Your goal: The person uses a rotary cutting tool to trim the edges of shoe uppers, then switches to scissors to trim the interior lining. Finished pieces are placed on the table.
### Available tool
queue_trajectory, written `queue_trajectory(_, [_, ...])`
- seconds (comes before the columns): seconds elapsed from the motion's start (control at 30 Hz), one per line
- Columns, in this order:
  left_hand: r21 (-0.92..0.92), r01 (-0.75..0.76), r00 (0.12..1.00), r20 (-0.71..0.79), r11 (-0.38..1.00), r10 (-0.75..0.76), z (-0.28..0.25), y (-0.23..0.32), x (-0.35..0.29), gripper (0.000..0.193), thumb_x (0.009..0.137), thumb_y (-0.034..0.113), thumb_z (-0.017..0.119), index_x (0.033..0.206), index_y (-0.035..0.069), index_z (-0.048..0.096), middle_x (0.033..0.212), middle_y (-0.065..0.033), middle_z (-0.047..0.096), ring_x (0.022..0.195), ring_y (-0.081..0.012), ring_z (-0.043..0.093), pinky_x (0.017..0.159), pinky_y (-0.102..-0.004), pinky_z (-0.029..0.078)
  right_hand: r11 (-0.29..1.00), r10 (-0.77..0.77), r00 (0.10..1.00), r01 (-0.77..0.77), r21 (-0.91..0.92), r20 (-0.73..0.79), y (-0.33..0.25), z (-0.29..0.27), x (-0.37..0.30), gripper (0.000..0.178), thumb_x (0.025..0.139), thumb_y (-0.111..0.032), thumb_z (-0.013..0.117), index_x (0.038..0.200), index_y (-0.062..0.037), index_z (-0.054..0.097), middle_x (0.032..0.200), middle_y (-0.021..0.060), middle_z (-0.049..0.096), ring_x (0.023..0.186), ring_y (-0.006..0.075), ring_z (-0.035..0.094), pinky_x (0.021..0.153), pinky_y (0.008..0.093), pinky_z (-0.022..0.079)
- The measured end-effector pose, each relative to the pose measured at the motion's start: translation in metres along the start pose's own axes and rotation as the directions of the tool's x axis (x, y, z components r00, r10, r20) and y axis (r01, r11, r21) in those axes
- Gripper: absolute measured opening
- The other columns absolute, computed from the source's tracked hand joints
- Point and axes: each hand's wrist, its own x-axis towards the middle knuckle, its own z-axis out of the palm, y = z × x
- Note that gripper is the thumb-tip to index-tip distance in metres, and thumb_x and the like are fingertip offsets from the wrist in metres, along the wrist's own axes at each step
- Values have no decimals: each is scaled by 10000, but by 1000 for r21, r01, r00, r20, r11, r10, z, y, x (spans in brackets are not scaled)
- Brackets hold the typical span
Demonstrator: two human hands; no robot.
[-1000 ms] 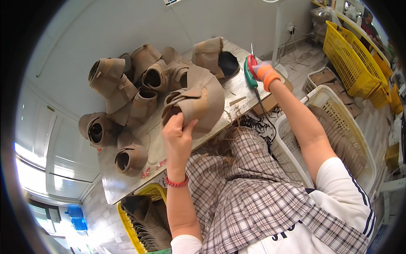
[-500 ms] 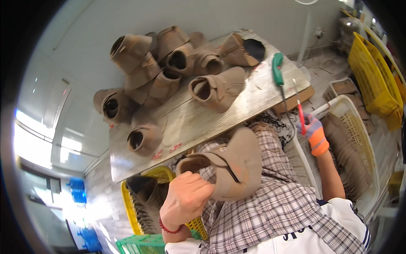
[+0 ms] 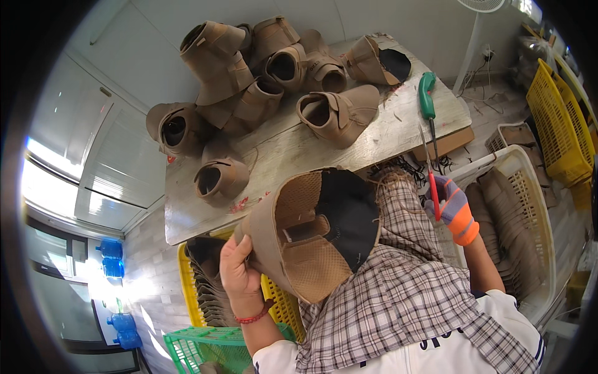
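Above my lap my bare left hand point(image 3: 239, 265) grips the rim of a tan shoe upper point(image 3: 258, 230). Its underside faces me, so the perforated tan lining and a black toe lining show inside. On my right, my right hand point(image 3: 453, 210), in a purple and orange glove, is closed around red-handled scissors point(image 3: 433, 193); their blades point up, away from me, and look nearly together. The scissors are apart from the upper. Further tan shoe uppers point(image 3: 336, 115) stand and lie in a heap on the worn white table point(image 3: 280, 162) before me.
A green-handled tool point(image 3: 427, 96) lies at the table's right end. White basket point(image 3: 548, 249) at right holds stacked tan pieces. Yellow crates stand at far right point(image 3: 554, 112) and lower left point(image 3: 190, 287), near a green crate point(image 3: 187, 346). Blue water bottles point(image 3: 112, 255) stand far left.
My left hand has turned the upper over, from its outside showing to its open underside facing me. The gloved right hand with the scissors has shifted slightly down and left.
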Motion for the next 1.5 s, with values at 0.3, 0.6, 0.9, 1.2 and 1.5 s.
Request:
queue_trajectory(0.3, [-282,314,863,-313,907,-396,-64,-102,-17,380,1006,276,500,1178,-58,555,1038,-154,645,881,-246,642,776,-367,563,828,-189,891,370,-420,412,-28,81,7,270,739,-157,774,943,-24,658,900,106,671,844,228,653,742,302,524])
queue_trajectory(0.6, [-48,-31,942,-337,998,13,-80,-180,-46,454,930,249,643,1285,3,501,1209,-102,581,1094,-219,569,922,-351,503,584,-301,691,678,-446,657,-3,106,23,356,702,-334,775,934,-92,655,800,86,635,783,273,626,723,385,505])
queue_trajectory(0.9, [126,25,973,-232,992,5,-103,-202,-1,580,902,267,689,1374,31,449,1346,-109,522,1189,-258,524,994,-394,468,413,-213,673,719,-559,708,31,121,28,343,730,-340,758,940,-89,656,828,76,647,794,263,630,720,381,507])
queue_trajectory(1.2, [233,-21,962,-259,972,83,-117,-216,-2,572,904,284,683,1366,32,458,1339,-107,526,1178,-259,535,974,-405,484,449,-290,627,756,-476,723,-7,129,34,341,741,-354,743,934,-85,660,814,73,644,781,256,624,726,370,496])
queue_trajectory(1.5, [-170,91,971,-203,981,-126,-99,-194,0,545,908,248,681,1360,30,466,1324,-95,536,1171,-252,536,965,-401,488,314,-199,662,742,-593,723,-15,106,34,334,753,-368,726,915,-85,654,784,77,640,764,258,635,708,364,511])
